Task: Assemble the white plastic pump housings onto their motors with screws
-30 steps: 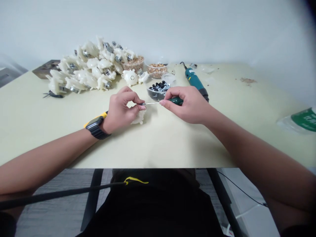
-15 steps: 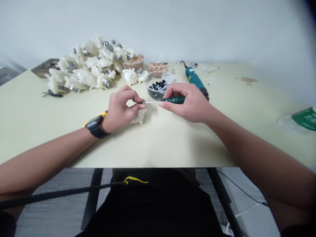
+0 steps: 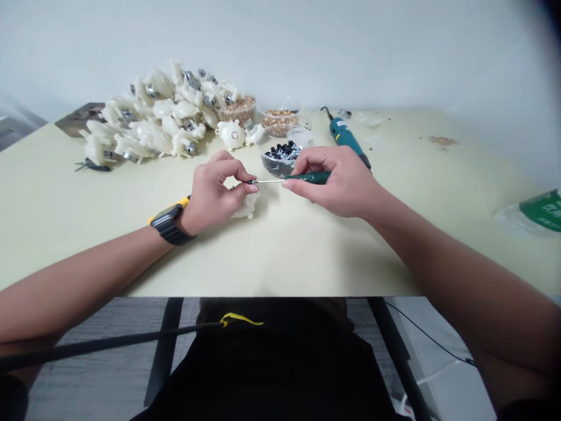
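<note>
The landmark is the round, clear plastic tub [image 3: 275, 169] of black and silver bits, on the cream-yellow bench [image 3: 284, 257]. In front of it and to its left, the left hand [image 3: 217, 188] pinches a tiny dark piece [image 3: 250, 182] between thumb and forefinger; the piece is too small to identify. Just in front of the tub and to its right, the right hand [image 3: 340, 182] has thumb and fingers closed around a screwdriver with a glossy dark green handle and thin metal shaft [image 3: 310, 177]. The shaft points left, its end seeming to meet the tiny dark piece; the exact contact is hidden by the fingertips.

Done well, this calls for shaft and piece in one straight line, a light, firm pinch close to the tip, and both wrists steady; a tilted shaft could let the piece slip. A cream-white, lobed plastic part [image 3: 248, 209] lies on the bench partly behind the left hand, forward and left of the tub, so a dropped piece might land near it.

The landmark tub holds a heap of black, rounded bits mixed with shiny silver ones. Just behind it stands a second clear round tub [image 3: 277, 131] of copper-brown small pieces; behind and to its left, a third clear tub [image 3: 236, 118] is full of paler tan-pink ones.
</note>
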{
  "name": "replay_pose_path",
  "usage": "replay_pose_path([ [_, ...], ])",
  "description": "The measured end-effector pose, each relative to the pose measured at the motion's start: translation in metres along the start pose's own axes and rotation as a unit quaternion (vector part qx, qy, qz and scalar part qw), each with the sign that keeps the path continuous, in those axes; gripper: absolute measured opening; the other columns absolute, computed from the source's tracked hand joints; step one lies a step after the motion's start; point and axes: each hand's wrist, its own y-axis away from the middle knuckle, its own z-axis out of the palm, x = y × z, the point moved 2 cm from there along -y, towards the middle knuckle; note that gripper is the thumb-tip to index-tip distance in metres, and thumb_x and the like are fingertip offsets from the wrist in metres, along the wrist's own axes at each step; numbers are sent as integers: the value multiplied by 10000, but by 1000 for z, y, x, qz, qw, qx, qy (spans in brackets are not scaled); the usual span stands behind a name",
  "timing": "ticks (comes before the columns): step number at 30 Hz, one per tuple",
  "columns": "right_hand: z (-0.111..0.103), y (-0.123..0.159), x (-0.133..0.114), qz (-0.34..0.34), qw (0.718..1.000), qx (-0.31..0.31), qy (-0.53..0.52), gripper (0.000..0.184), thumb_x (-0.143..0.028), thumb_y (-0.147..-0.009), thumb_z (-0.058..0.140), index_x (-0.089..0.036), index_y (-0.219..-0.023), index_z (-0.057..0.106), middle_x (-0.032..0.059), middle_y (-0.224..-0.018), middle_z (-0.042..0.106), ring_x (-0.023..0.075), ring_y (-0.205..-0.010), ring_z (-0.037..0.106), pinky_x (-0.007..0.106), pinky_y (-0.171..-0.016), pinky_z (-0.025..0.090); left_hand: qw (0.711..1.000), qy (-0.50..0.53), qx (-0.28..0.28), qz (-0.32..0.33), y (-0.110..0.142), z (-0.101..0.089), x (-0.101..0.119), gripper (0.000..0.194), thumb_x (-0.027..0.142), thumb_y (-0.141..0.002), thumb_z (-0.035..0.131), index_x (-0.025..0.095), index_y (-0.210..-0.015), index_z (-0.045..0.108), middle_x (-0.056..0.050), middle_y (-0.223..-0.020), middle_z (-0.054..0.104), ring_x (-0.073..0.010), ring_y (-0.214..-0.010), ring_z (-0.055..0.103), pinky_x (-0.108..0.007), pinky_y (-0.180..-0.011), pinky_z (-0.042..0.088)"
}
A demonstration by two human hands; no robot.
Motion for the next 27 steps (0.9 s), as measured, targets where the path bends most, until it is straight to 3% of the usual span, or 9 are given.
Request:
replay_pose_path([
  [10, 1, 0, 3, -8, 1000, 6, -16, 206, -344, -896, 795, -210, -851, 646, 30, -892, 671, 183, -834, 570, 340, -748, 410, 999, 31, 4, -23, -1, 0, 1, 236, 431, -947, 764, 241, -824, 699, -25, -833, 737, -178, -810, 693, -443, -725, 588],
  [17, 5, 1, 1, 42, 998, -42, 22, 382, -402, -1028, 662, -212, -705, 586, -1, -676, 553, 151, -668, 459, 348, -668, 329, 999, 22, 5, -35, -1, -1, 5, 328, 519, -954, 738, 224, -819, 689, -25, -824, 711, -154, -796, 641, -442, -743, 560],
  [27, -1, 2, 1, -28, 1000, 6, 12, 183, -341, -908, 792, -219, -847, 671, 13, -859, 675, 178, -784, 568, 342, -750, 436, 999, 48, 12, -16, 0, 0, 0, 218, 412, -906, 814, 240, -814, 716, -29, -824, 728, -191, -783, 667, -451, -697, 558],
])
